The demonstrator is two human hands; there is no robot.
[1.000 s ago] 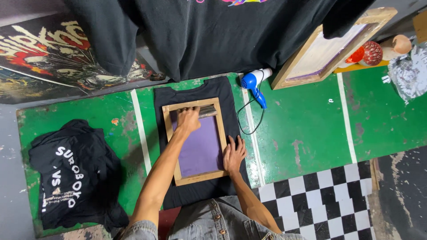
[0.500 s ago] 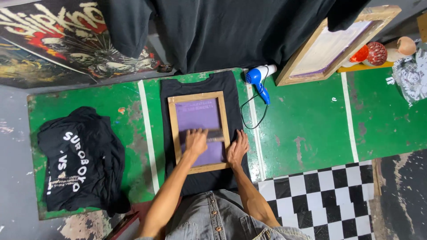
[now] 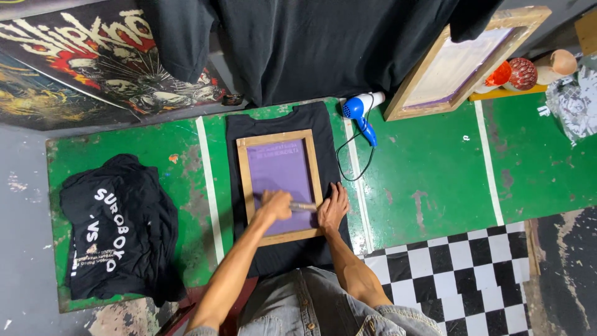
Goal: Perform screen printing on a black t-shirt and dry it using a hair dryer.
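The left hand is gripping a squeegee, fingers closed around it, pressing it on the purple mesh of the wooden screen frame. The frame is lying on a black shirt spread over the green table. The right hand is resting flat and open on the frame's right edge, holding nothing. A blue hair dryer is lying just to the right, far side.
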